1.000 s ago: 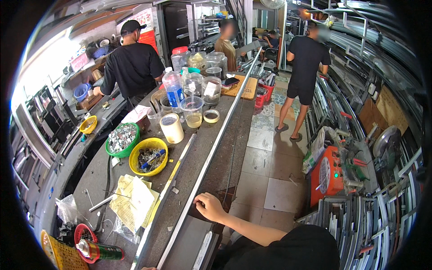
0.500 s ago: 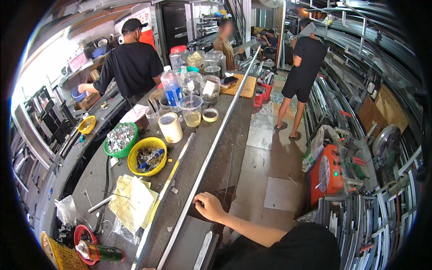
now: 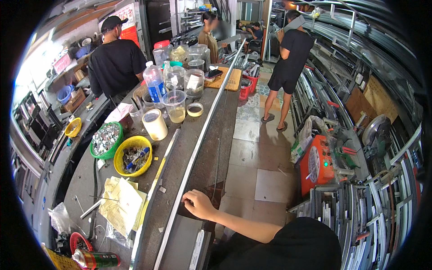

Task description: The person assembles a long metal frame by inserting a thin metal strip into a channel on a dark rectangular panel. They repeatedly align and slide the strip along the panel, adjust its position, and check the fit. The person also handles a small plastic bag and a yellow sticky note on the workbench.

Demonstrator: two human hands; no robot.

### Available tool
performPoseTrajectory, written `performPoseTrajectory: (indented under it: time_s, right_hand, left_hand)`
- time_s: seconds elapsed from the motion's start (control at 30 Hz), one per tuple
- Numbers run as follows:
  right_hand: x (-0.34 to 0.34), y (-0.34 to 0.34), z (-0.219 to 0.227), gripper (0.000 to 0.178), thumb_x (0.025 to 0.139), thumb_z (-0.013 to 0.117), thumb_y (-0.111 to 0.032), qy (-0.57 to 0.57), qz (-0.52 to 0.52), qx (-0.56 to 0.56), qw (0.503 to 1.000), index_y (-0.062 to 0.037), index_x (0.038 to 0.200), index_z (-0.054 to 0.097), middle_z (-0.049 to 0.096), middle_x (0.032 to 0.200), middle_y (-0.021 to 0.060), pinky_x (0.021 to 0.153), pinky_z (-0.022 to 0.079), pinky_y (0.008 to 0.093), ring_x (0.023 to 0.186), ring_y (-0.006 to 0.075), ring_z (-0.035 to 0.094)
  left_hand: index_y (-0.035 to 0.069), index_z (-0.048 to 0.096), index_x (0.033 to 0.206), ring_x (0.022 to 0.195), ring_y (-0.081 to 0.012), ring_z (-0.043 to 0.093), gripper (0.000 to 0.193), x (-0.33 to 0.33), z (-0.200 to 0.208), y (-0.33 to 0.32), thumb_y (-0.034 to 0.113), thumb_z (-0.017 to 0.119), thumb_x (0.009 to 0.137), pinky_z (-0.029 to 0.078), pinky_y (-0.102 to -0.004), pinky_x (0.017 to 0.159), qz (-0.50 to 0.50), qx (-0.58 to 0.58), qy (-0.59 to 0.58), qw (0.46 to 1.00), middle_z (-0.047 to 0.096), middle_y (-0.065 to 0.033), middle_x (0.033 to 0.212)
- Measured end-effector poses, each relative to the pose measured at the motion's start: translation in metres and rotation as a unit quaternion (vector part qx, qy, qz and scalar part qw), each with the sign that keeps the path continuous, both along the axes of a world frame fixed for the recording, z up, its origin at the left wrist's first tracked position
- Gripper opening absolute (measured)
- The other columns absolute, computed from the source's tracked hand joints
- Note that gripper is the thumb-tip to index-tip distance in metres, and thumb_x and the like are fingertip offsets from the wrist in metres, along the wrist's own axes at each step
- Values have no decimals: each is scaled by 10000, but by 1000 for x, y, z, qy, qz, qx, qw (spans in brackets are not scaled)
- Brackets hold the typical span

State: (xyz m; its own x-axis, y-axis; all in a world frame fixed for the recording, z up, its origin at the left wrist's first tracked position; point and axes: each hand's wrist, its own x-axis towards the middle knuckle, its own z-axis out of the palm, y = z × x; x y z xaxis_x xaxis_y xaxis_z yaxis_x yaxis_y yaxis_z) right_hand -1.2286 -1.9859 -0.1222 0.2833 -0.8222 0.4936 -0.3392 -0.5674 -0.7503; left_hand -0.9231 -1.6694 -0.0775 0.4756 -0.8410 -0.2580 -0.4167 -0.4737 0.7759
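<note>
A long, thin silver metal bar (image 3: 207, 124) runs the length of the dark workbench (image 3: 208, 167), from the lower edge to beyond the far end. My right hand (image 3: 198, 204) rests at its right edge, fingers curled down and fingertips against or very close to the bar; whatever lies beneath them is hidden. Below this hand is a flat grey piece (image 3: 181, 240) with a pale label strip. My left hand is out of sight. Left of the bar lies a second long strip (image 3: 155, 184), yellowish and silver, roughly parallel to it.
Yellow (image 3: 118, 160) and green baskets (image 3: 109, 153) of small parts, papers (image 3: 118, 202), a tape roll (image 3: 155, 124), bottles and jars crowd the bench's left. A spray can (image 3: 96, 259) lies nearby. An orange machine (image 3: 316, 164) and metal profiles stand right. Several people are beyond.
The view has shifted, so the bench and my right hand appear further left. The hand keeps its place beside the bar. The person at far left has drawn an arm in from the blue bowl.
</note>
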Motion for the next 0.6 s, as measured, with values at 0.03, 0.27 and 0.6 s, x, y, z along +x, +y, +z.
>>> performPoseTrajectory:
  time_s: [0.03,0.27,0.6]
  right_hand:
    - [0,0,0,46,853,658,-54,1,6,6,1000,-41,897,648,684,878,103,761,505,406,847,300,637]
    - [0,3,2,29,855,643,-52,-10,0,5,1000,-32,877,644,665,836,112,741,499,427,815,311,624]
    - [2,2,4,27,857,651,-70,8,-9,14,1000,-66,883,656,670,843,84,757,508,415,838,296,640]
  left_hand:
    - [-22,736,1014,720,-110,543,262,-1,2,0,233,727,955,444,-277,617,-3,1,-9,1000,680,-29,809]
    - [-22,734,1003,702,-105,529,267,-4,8,-1,240,719,954,438,-285,613,-6,5,-23,1000,672,-28,795]
    - [-35,743,1023,735,-103,541,295,5,10,-4,246,745,935,454,-282,655,-18,54,-18,998,686,-29,822]
